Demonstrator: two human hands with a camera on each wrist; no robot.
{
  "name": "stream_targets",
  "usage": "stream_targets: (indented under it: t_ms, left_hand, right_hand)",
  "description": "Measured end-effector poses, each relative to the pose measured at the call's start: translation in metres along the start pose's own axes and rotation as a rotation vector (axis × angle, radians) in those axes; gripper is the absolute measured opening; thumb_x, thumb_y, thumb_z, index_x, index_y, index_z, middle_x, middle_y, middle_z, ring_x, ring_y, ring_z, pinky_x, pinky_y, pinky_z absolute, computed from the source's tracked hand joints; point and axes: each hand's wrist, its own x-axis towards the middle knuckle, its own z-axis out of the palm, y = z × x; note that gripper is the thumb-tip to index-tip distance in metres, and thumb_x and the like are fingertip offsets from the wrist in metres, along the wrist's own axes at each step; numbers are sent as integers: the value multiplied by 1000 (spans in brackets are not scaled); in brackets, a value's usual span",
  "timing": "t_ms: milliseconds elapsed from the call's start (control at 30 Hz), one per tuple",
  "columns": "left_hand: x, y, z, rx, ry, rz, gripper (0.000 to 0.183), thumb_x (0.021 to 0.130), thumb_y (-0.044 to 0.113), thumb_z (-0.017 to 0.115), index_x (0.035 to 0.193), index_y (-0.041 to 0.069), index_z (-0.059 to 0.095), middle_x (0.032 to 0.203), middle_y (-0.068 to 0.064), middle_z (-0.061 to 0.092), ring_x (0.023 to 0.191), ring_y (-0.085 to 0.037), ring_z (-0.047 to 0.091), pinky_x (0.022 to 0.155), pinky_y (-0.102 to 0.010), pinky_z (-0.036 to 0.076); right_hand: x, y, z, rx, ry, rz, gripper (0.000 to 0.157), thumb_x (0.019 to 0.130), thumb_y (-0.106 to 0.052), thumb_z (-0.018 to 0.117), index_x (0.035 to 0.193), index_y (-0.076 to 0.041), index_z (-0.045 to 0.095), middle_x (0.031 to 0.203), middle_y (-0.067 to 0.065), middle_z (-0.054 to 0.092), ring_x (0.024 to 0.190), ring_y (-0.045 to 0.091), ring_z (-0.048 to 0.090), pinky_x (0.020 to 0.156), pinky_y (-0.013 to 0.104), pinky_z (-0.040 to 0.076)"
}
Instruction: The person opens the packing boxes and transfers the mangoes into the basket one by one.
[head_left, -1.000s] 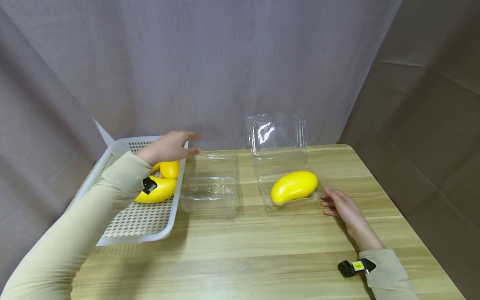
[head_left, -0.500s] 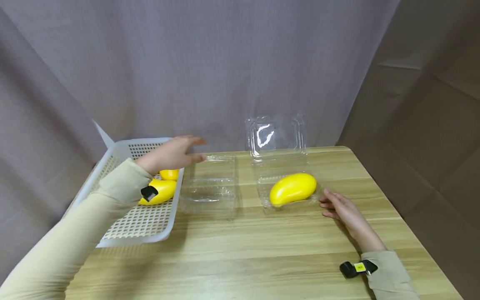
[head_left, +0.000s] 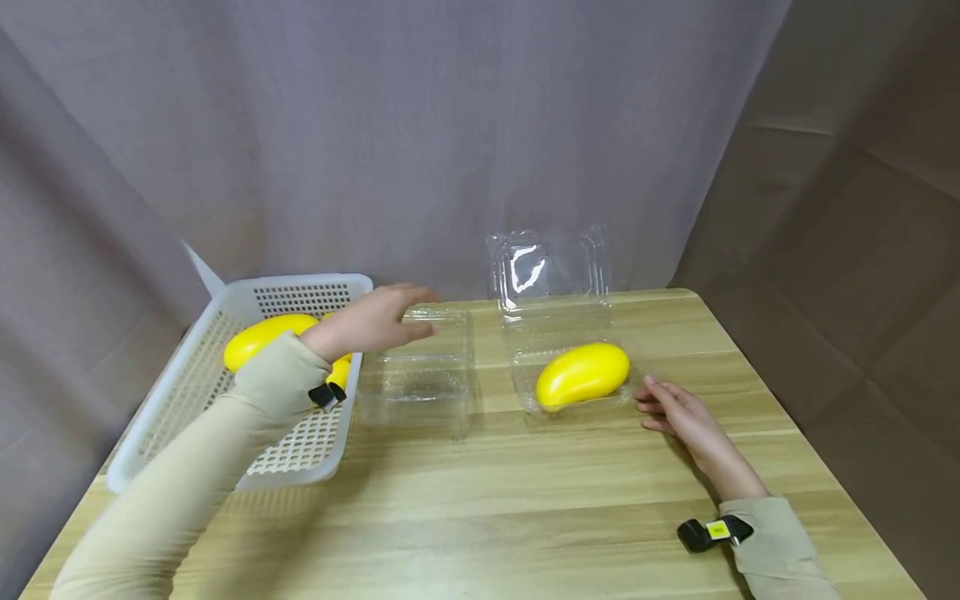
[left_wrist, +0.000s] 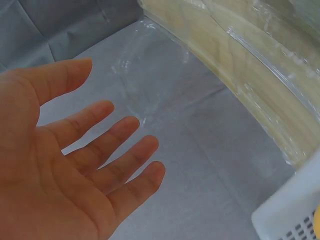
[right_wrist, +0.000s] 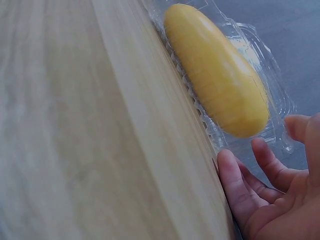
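Note:
My left hand hovers over the right rim of the white basket, its fingers spread and nothing in them; the left wrist view shows the bare palm. Below it and to its right, an open clear plastic clamshell box lies on the table. A yellow mango sits in the base of a second clamshell, whose clear lid stands raised behind. Beside that box's right edge rests my right hand, fingers loosely bent and holding nothing, close to the mango's end in the right wrist view.
The white perforated basket stands at the table's left with several yellow mangoes in it, partly hidden by my left sleeve. A grey curtain hangs behind the wooden table, and a brown one covers the right side.
My left hand has moved right and slightly down, from over the basket toward the nearer clamshell, uncovering another mango in the basket. The right hand stays almost still.

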Motion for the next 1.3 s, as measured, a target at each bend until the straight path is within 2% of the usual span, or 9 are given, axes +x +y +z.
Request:
stream_targets:
  t_ms: [167, 300, 533, 867, 967, 1300]
  left_hand:
    - [9, 2, 9, 5, 26, 39, 49, 97, 25, 65, 140, 2, 55, 141, -16, 57, 133, -34, 49, 112, -48, 37]
    - [16, 4, 20, 13, 19, 58, 51, 98, 26, 65, 142, 3, 54, 143, -15, 55, 134, -34, 48, 113, -46, 37]
    - [31, 10, 34, 11, -9, 57, 52, 99, 29, 63, 144, 7, 53, 145, -13, 54, 133, -33, 50, 111, -49, 40]
    - [58, 14, 48, -40, -27, 37, 54, 100, 32, 61, 147, 8, 50, 150, -12, 49, 140, -31, 43, 116, -48, 33]
    - [68, 17, 54, -35, -40, 51, 55, 100, 35, 61, 146, 6, 51, 150, -12, 50, 140, -31, 43, 116, -46, 32]
    - [90, 36, 71, 16, -79, 75, 57, 99, 39, 64, 144, 6, 53, 147, -9, 54, 138, -27, 46, 115, -41, 35]
  right_hand:
    - [1, 0, 0, -15, 10, -7, 72, 105, -52, 41, 137, 13, 45, 135, 29, 49, 101, 4, 58, 84, 22, 56]
    - [1, 0, 0, -26, 13, -3, 73, 105, -53, 40, 137, 13, 44, 135, 29, 49, 101, 4, 58, 84, 22, 56]
    - [-1, 2, 0, -21, 13, -4, 74, 105, -53, 41, 138, 13, 43, 137, 30, 48, 99, 1, 58, 84, 22, 56]
    - [-3, 0, 1, 3, 11, -14, 76, 104, -56, 41, 137, 13, 44, 137, 30, 48, 99, 1, 58, 85, 22, 55]
    - [-3, 0, 2, 4, 12, -10, 75, 104, -56, 41, 137, 12, 44, 137, 30, 49, 99, 0, 58, 85, 22, 55]
    - [-3, 0, 0, -1, 23, -2, 76, 104, -56, 42, 137, 12, 45, 137, 29, 49, 100, 2, 58, 85, 21, 55]
